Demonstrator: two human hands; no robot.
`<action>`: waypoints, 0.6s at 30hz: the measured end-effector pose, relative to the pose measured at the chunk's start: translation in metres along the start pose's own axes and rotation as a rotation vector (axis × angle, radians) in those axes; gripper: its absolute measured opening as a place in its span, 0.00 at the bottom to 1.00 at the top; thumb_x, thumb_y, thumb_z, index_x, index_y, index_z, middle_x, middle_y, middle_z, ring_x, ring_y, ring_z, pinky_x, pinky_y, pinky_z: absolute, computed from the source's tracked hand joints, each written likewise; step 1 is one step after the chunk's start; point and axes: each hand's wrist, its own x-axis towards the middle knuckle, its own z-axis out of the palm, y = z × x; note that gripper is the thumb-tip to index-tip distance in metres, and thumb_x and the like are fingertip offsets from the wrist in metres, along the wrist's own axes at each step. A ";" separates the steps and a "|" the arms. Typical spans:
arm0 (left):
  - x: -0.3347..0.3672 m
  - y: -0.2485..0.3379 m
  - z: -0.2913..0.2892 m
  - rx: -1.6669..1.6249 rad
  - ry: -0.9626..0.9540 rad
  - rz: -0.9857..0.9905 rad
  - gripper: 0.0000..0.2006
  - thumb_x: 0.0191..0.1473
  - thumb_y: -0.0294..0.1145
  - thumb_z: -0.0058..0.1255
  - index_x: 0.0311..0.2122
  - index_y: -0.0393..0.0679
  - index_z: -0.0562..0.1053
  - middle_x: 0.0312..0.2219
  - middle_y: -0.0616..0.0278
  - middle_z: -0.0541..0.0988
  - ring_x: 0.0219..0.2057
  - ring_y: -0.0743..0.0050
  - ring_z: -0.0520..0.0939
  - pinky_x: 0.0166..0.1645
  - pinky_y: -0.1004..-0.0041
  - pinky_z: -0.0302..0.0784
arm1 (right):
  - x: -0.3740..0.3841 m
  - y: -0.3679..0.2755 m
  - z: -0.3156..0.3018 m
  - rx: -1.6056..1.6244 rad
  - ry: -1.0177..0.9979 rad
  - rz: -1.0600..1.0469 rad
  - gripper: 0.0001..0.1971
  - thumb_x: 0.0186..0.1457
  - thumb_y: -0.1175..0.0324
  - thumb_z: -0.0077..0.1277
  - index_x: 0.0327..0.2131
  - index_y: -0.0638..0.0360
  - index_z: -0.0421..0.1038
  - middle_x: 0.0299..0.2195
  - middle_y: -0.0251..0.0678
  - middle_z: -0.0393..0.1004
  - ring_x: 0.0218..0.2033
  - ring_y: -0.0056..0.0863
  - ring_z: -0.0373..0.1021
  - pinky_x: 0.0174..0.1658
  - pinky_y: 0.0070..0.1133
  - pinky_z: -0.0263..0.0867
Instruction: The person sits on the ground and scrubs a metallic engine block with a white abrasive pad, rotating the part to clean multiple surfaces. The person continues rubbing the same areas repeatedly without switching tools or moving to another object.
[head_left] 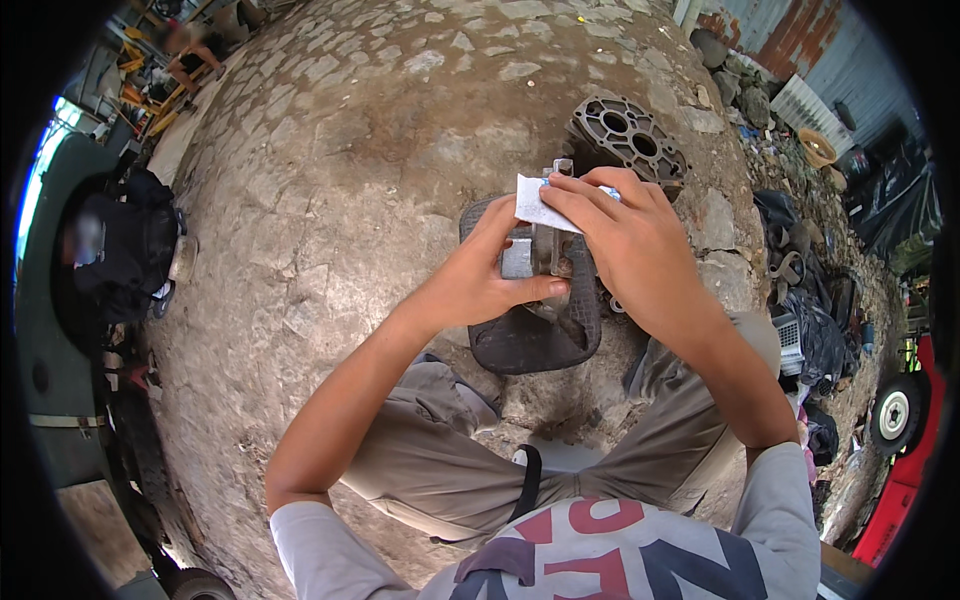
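Observation:
In front of me, my left hand (488, 272) is closed around a grey machined metal part (548, 248), its thumb across the near side. My right hand (632, 238) pinches a folded white sheet (543, 205) with blue print and presses it on the part's upper end. Whether the sheet is paper or cloth I cannot tell. Both hands are over a dark, shallow, rounded pan-like piece (535, 345) on the ground, between my feet. My fingers cover much of the metal part.
Just beyond my right hand lies a round cast-metal housing (640, 140) with large holes. Black plastic bags (815, 335) and scrap line the right side, near a red vehicle (905, 470). On the left stands a dark green vehicle body (60, 350). Another person (190, 55) sits far left.

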 end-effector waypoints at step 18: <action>0.002 0.009 0.007 0.115 0.057 0.034 0.45 0.50 0.45 0.75 0.68 0.42 0.62 0.63 0.49 0.66 0.66 0.49 0.68 0.68 0.57 0.65 | 0.002 0.001 -0.006 -0.062 -0.025 0.006 0.22 0.52 0.71 0.56 0.53 0.54 0.76 0.55 0.29 0.79 0.56 0.30 0.69 0.54 0.29 0.64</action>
